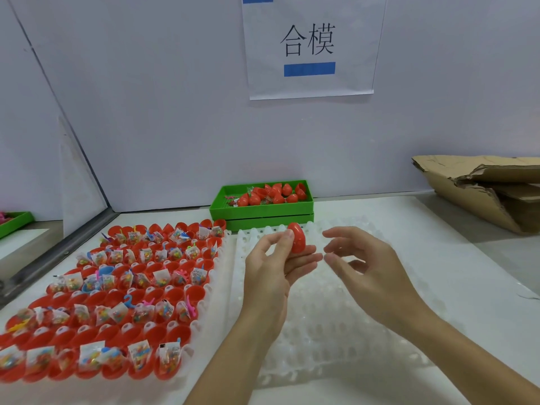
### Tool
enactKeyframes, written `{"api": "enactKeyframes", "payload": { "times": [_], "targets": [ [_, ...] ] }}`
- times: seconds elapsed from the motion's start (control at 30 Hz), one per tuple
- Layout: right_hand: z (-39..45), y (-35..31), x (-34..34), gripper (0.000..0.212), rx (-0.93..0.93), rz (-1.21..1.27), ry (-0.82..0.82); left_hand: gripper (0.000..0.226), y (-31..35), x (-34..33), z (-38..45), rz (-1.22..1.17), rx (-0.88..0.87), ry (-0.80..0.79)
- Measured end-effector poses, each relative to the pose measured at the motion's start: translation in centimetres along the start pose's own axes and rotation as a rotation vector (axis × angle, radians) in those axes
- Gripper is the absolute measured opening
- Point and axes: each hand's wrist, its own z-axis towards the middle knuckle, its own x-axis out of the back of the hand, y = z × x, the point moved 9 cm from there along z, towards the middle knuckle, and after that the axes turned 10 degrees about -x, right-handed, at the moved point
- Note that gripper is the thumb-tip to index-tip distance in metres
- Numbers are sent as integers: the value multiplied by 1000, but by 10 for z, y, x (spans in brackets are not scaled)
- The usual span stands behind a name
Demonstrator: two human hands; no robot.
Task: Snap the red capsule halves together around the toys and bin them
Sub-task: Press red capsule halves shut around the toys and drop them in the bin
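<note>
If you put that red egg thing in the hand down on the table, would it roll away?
Probably yes. The red plastic egg-shaped capsule looks round and smooth, so on the flat white tabletop it would likely wobble and roll. It seems light, since the left hand holds it with fingertips alone. Its glossy shell may be a bit slippery.

White table (423,229): two white trays (336,317), green bin (263,213), cardboard (482,194).

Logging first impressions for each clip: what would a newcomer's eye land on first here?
Probably the red capsule pinched in the left hand at centre frame, with the right hand open beside it. Next, the tray of red capsule halves holding bagged toys at lower left, and the green bin of closed capsules behind the hands, under a paper sign on the wall.
</note>
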Motion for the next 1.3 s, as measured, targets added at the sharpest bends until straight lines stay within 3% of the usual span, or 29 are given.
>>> {"api": "enactKeyframes", "payload": {
  "times": [0.13,0.37,0.43,0.53,0.67,0.77,1.0,1.1,1.13,1.2,1.23,1.3],
  "targets": [
    [-14,-18,-24,47,230,-224,-11,38,-3,-4,-2,184,-24,-89],
    [-8,-25,-18,31,290,-327,136,41,-2,-10,-2,300,-65,-167],
    [-1,-23,-10,27,227,-211,142,42,5,-11,-1,442,-154,-166],
    [30,0,12,23,-61,103,155,37,17,-9,-5,586,-296,-134],
    [90,45,48,21,-396,594,225,25,16,-6,-6,643,-307,-127],
    [128,70,83,17,-526,921,400,26,14,-6,-5,661,-305,-126],
    [157,97,154,26,-585,1005,805,34,17,-8,-6,663,-333,-117],
    [163,96,166,21,-664,901,802,35,19,-11,-8,668,-351,-130],
    [166,96,168,28,-658,893,816,35,20,-11,-8,671,-354,-131],
    [157,94,181,35,-683,780,937,35,20,-12,-9,672,-358,-133],
    [151,94,183,29,-672,735,958,34,21,-12,-9,674,-359,-133],
    [147,96,170,7,-550,905,899,28,20,-11,-8,700,-352,-137]
  ]
}}
